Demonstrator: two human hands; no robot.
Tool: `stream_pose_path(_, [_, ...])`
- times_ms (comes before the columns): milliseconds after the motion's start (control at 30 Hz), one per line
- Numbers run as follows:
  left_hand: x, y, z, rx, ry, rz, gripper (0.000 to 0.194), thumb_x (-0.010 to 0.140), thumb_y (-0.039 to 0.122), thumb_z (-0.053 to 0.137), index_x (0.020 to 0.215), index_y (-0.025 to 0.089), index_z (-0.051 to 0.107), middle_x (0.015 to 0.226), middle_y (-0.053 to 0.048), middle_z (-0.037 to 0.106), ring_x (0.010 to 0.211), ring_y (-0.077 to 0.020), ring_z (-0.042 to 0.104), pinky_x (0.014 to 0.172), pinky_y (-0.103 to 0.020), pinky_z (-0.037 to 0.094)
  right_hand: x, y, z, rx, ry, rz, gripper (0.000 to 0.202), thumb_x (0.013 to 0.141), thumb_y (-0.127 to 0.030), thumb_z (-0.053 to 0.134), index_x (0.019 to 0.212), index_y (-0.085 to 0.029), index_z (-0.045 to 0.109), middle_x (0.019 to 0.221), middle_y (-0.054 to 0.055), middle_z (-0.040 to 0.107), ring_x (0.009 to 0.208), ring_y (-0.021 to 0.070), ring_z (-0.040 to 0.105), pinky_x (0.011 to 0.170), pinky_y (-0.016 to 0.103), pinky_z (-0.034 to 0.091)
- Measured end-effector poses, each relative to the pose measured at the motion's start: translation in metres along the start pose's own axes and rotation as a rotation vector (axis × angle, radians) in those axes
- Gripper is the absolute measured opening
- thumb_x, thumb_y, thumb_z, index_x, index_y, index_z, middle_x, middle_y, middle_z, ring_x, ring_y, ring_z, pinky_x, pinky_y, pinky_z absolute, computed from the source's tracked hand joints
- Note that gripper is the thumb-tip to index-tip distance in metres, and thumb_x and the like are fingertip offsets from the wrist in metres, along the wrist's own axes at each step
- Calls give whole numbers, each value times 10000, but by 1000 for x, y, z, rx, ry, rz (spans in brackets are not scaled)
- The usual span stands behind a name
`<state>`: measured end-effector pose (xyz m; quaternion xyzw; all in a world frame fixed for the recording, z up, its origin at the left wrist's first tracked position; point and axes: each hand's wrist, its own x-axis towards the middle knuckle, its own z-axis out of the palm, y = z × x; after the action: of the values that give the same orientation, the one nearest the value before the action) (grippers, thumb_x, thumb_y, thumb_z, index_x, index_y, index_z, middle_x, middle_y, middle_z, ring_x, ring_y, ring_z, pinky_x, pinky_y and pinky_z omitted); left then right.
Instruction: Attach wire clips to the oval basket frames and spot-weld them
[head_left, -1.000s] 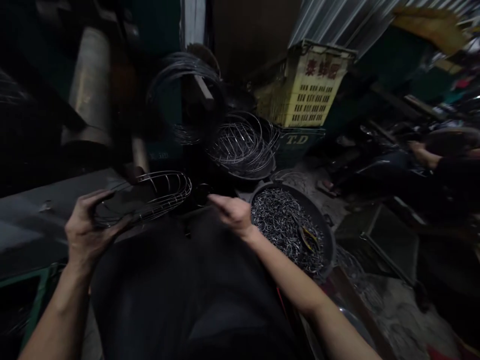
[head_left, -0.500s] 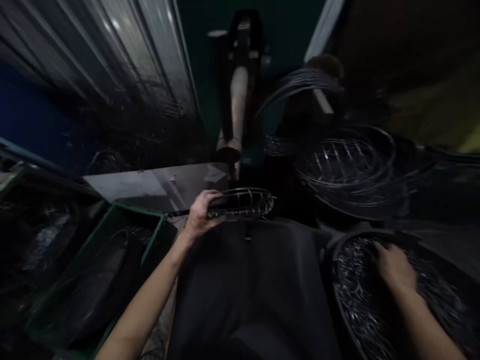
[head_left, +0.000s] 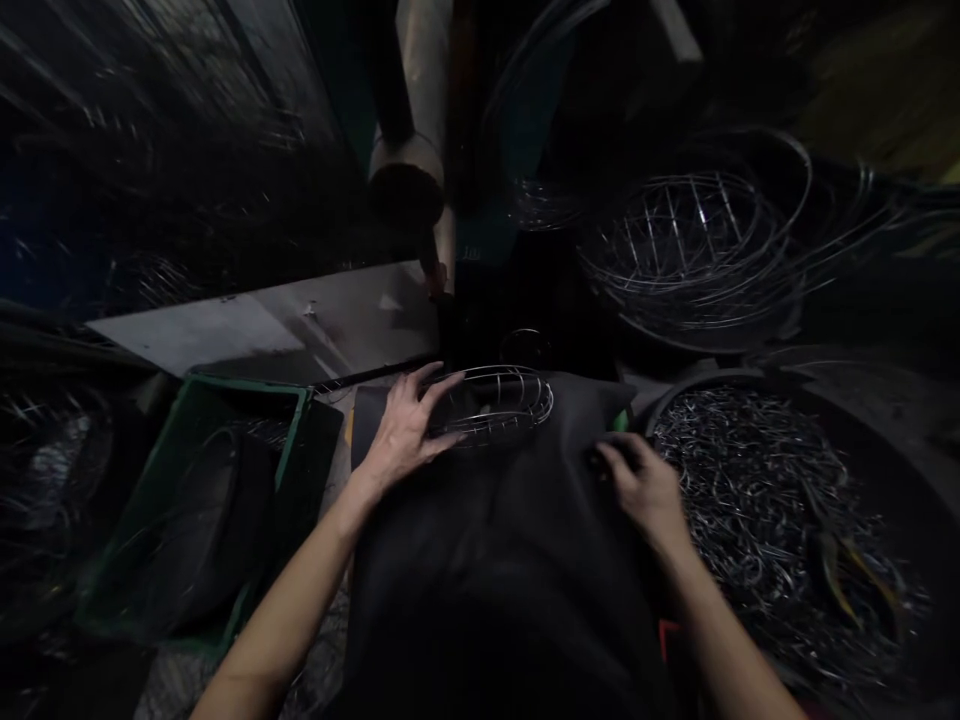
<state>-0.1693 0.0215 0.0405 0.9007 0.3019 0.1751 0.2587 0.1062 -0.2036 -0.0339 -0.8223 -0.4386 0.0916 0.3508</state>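
An oval wire frame (head_left: 544, 398) with short cross wires lies on the dark cloth (head_left: 487, 560) over the lap. Around its left end, my left hand (head_left: 403, 425) has its fingers spread and touching the wires. My right hand (head_left: 646, 490) is to the right of the frame, above the cloth's edge, with its fingers curled; anything between them is too small and dark to make out. Right of that hand stands a round black tub (head_left: 667, 385) full of small bent wire pieces (head_left: 750, 480).
Yellow-handled pliers (head_left: 847, 580) lie in the tub. A green crate (head_left: 304, 430) holds a dark oval object at left. Wire hoops (head_left: 690, 240) fill a basin behind. A pale panel (head_left: 262, 320) and a thick pipe (head_left: 424, 80) stand ahead.
My right hand has come out of the tub and moved left towards the lap. My left hand's fingers have spread on the wire frame. The view has tipped downward.
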Motion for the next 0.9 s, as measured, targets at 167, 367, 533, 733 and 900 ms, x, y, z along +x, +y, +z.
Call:
stream_pose_path(167, [1,20,-13,-27,-35,-49,645,729,143,597,1318,261,363,1252,-86,441,1182,-261,445,996,-447,392,-3,-40,18,127,-88,144,316,813,-484,520,866,-200,650,762,52,683,585,170,617,558,292,500])
stream_pose_path(367, [12,27,-2,-71,13,-45,533,714,121,598,1213,219,440,1164,-77,504,1098,-235,509,948,-400,439,28,-82,-6,260,-218,-52,252,814,-379,570,1005,-228,633,827,38,696,687,179,651,608,304,529])
stream_pose_path(533, [17,24,3,-49,36,20,536,731,158,620,1225,206,418,1195,-93,500,1131,-248,487,952,-413,426,74,-140,4,149,-416,-477,210,841,-357,557,985,-243,661,906,9,709,774,157,665,691,263,526])
stream_pose_path(733, [21,31,-3,-39,65,25,500,744,153,607,1211,203,435,1174,-92,517,1110,-247,502,940,-411,429,94,-164,6,-363,-271,-880,332,849,-340,554,1150,-212,610,1015,35,700,766,147,670,595,247,462])
stream_pose_path(900, [22,28,-2,-61,43,7,517,738,165,616,1220,197,433,1205,-99,505,1133,-254,488,955,-416,416,97,-152,8,-446,-196,-1026,339,849,-268,539,1178,-210,598,1049,18,686,674,121,656,563,266,412])
